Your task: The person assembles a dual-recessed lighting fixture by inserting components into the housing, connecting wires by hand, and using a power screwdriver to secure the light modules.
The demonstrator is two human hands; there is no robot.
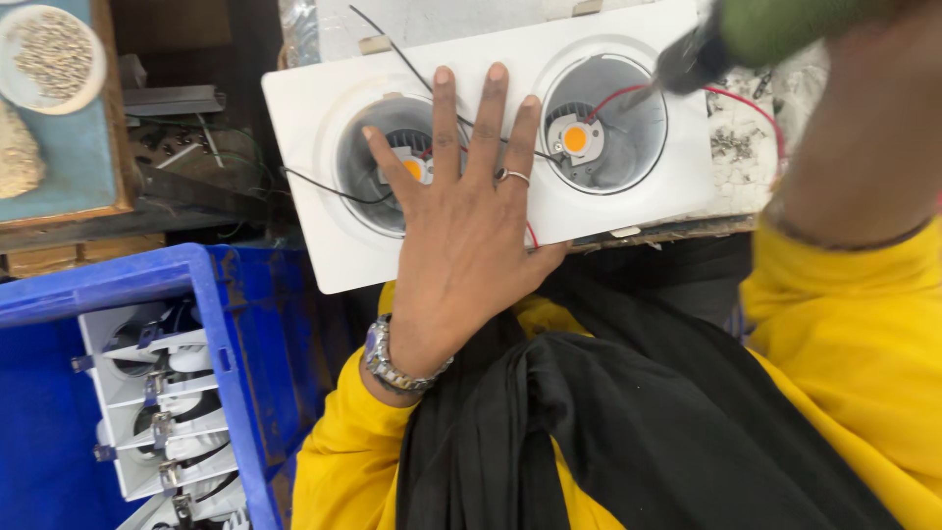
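A messy desk is carrying the white two-hole lamp frame. The left hand, fingers spread flat, is pressing it down steady. The right hand is gripping a green-handled tool over the far right hole. A blue crate is sitting near left.

Under our left hand we see the surface, a pale, scuffed and speckled top with a worn edge, and lying flat on it is the white twin-recess light housing that the palm presses down. Just beyond our right hand the red wire loops over the bare top. Past the fingertips, black wires trail across the pale surface.
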